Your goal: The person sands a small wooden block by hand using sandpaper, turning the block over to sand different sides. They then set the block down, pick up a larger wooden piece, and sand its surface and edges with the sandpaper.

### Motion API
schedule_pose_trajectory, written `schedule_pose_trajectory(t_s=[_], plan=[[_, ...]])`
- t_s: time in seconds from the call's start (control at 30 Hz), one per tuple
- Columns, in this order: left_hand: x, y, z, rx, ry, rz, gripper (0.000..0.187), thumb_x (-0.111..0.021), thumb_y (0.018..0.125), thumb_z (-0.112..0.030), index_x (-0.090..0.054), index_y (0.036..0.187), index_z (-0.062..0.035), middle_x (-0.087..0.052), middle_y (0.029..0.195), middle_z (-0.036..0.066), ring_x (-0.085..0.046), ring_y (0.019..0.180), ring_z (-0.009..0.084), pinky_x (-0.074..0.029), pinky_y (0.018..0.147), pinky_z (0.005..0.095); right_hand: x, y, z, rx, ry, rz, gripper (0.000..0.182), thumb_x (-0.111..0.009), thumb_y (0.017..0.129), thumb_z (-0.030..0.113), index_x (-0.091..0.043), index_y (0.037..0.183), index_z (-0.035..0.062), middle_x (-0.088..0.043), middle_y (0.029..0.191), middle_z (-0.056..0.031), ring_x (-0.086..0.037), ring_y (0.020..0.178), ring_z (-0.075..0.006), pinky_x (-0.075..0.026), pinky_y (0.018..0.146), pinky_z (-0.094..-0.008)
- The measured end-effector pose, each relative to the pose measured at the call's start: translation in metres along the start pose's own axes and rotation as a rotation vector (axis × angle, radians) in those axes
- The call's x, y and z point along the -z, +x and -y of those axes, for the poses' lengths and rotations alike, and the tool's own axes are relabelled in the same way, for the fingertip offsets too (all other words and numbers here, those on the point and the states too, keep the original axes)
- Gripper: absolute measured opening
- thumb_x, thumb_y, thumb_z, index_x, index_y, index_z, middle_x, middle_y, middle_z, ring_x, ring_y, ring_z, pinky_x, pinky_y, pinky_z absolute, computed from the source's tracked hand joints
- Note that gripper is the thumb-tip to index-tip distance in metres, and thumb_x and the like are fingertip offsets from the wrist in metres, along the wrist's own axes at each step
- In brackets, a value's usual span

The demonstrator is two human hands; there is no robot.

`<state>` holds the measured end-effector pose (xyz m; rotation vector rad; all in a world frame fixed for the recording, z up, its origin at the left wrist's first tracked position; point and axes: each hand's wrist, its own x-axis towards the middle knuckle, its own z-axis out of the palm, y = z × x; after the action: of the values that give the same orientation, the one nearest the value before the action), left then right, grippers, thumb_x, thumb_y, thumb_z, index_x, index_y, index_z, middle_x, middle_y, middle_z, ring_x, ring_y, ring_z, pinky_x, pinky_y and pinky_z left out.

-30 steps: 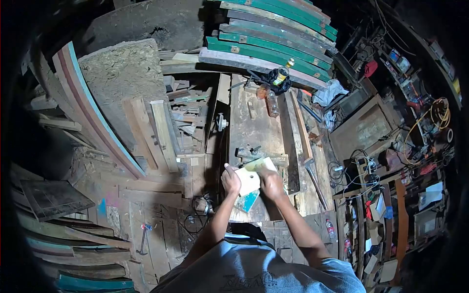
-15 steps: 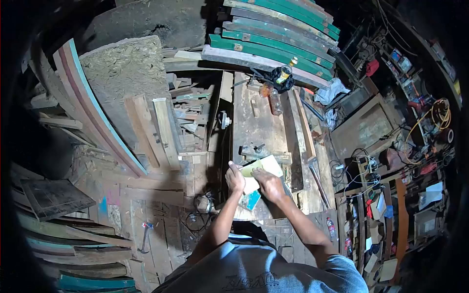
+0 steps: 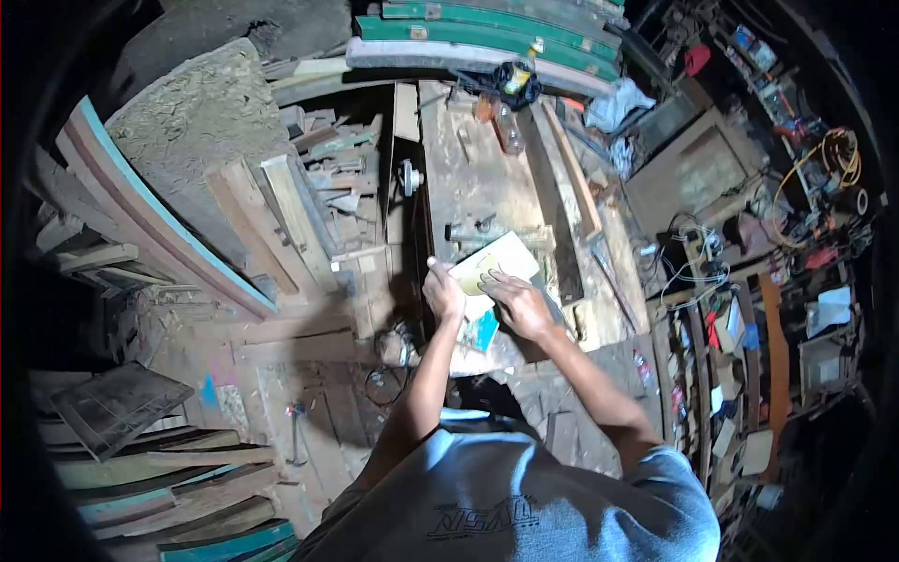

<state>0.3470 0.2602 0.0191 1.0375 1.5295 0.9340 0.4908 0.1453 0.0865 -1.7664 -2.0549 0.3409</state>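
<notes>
Over the near end of the wooden workbench [image 3: 456, 195], a pale flat wooden board [image 3: 513, 255] lies tilted between my hands. My left hand [image 3: 444, 292] grips its left edge, thumb raised along the side. My right hand [image 3: 517, 304] presses bent fingers onto a yellowish sheet of sandpaper [image 3: 473, 280] on the board's face. Part of the sheet is hidden under those fingers. Below the board, a blue-and-white flat piece [image 3: 484, 330] rests at the bench's near edge. Just beyond the board sits a wooden block [image 3: 524, 236] fixed across the bench.
Clear bottles [image 3: 508, 131] and a black plastic bag [image 3: 518, 86] stand at the bench's far end. A long-handled tool [image 3: 613, 281] lies along its right side. Green-painted planks [image 3: 478, 36] are stacked behind. A hammer [image 3: 296, 436] lies on the floor at left; cluttered shelves line the right.
The head view has shifted, so the bench and hands appear higher in the picture. Both hands keep nearly the same hold, and more of the yellowish sandpaper shows beside the right fingers.
</notes>
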Motion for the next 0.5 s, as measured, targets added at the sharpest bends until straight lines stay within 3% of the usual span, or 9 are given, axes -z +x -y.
schedule_pose_trajectory(t_s=[0.07, 0.13, 0.23, 0.27, 0.37, 0.4, 0.5], plan=[[-0.004, 0.003, 0.013, -0.116, 0.04, -0.055, 0.086, -0.027, 0.119, -0.059, -0.08, 0.101, 0.0066, -0.079, 0.099, 0.031, -0.074, 0.1, 0.0518, -0.053, 0.096, 0.0585, 0.007, -0.009, -0.023, -0.2, 0.007, -0.096, 0.052, -0.066, 0.085, -0.009, -0.077, 0.134, 0.0031, -0.073, 0.144, -0.0219, -0.068, 0.137, -0.0389, -0.053, 0.118, -0.0477], [0.0, -0.005, -0.007, -0.016, 0.023, 0.002, 0.084, -0.027, 0.12, -0.055, -0.079, 0.096, 0.0061, -0.08, 0.097, 0.027, -0.076, 0.099, 0.047, -0.054, 0.095, 0.0556, 0.014, -0.01, -0.057, -0.471, 0.056, -0.207, 0.058, -0.065, 0.082, -0.009, -0.075, 0.138, 0.0045, -0.072, 0.143, -0.0238, -0.068, 0.136, -0.0393, -0.053, 0.119, -0.0476], [0.0, -0.002, -0.003, -0.049, 0.037, -0.039, 0.084, -0.028, 0.119, -0.056, -0.079, 0.094, 0.0063, -0.079, 0.093, 0.029, -0.076, 0.094, 0.0495, -0.055, 0.09, 0.0578, 0.011, -0.019, -0.024, -0.004, -0.048, -0.033, 0.057, -0.064, 0.082, -0.009, -0.075, 0.137, 0.004, -0.073, 0.142, -0.0216, -0.067, 0.139, -0.0377, -0.052, 0.121, -0.0473], [-0.003, 0.002, 0.0, -0.06, 0.029, -0.033, 0.084, -0.028, 0.119, -0.056, -0.079, 0.094, 0.0066, -0.079, 0.093, 0.029, -0.075, 0.094, 0.05, -0.055, 0.091, 0.0581, 0.008, -0.02, -0.017, 0.038, -0.022, 0.021, 0.058, -0.064, 0.082, -0.01, -0.075, 0.137, 0.0049, -0.074, 0.142, -0.0209, -0.067, 0.14, -0.0367, -0.05, 0.122, -0.0471], [-0.005, 0.003, 0.004, -0.079, -0.004, 0.024, 0.083, -0.028, 0.119, -0.055, -0.079, 0.094, 0.0067, -0.079, 0.094, 0.03, -0.075, 0.096, 0.0504, -0.054, 0.093, 0.0579, 0.015, -0.006, -0.033, -0.203, -0.07, -0.221, 0.054, -0.064, 0.084, -0.01, -0.077, 0.135, 0.0047, -0.075, 0.139, -0.022, -0.07, 0.135, -0.0381, -0.053, 0.118, -0.0477], [-0.007, 0.004, 0.007, -0.071, 0.01, 0.013, 0.083, -0.028, 0.119, -0.055, -0.079, 0.094, 0.0065, -0.079, 0.095, 0.029, -0.075, 0.096, 0.0504, -0.054, 0.094, 0.0578, 0.019, -0.006, -0.029, -0.424, 0.044, -0.244, 0.054, -0.064, 0.083, -0.01, -0.075, 0.135, -0.0005, -0.071, 0.146, -0.0233, -0.065, 0.141, -0.0397, -0.05, 0.123, -0.0475], [-0.007, 0.009, 0.01, -0.076, 0.009, -0.017, 0.084, -0.027, 0.119, -0.055, -0.08, 0.094, 0.006, -0.079, 0.096, 0.029, -0.075, 0.099, 0.0504, -0.053, 0.096, 0.0576, -0.011, -0.017, -0.003, -0.037, 0.042, -0.139, 0.05, -0.067, 0.085, -0.009, -0.075, 0.134, -0.0029, -0.073, 0.144, -0.0213, -0.066, 0.141, -0.0388, -0.05, 0.123, -0.0486]])
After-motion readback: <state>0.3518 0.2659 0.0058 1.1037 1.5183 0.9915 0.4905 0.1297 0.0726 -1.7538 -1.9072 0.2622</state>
